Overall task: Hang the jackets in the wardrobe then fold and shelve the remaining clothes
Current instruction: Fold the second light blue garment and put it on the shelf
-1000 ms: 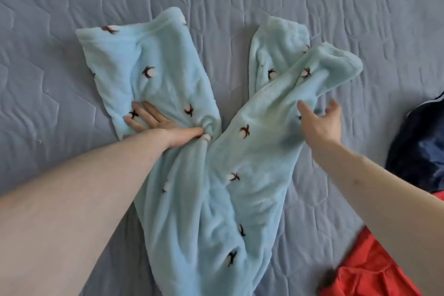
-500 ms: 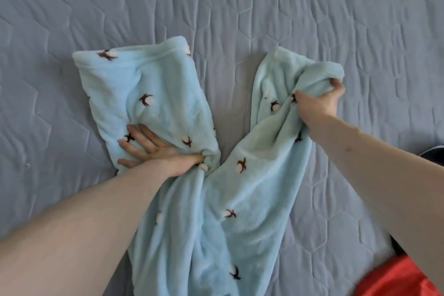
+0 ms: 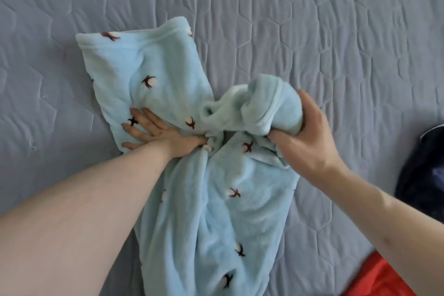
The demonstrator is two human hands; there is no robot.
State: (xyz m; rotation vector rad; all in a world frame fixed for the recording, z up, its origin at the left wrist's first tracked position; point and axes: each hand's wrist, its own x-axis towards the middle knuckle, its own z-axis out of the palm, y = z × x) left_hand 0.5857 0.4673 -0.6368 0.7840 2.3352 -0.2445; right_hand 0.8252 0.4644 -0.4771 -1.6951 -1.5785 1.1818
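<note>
pyjama trousers [image 3: 216, 199] on bedspread [image 3: 312, 31], garments right

We find no readable text, label, brand or number; the light-blue fleece garment [image 3: 192, 199] carries only small brown-and-white embroidered motifs.

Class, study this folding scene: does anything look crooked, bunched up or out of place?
Yes. The blue fleece trousers lie unevenly: the left hand presses one leg flat, while the right hand grips the other leg bunched in a wad near the crotch. A red garment and a dark garment lie loose on the bedspread.
</note>
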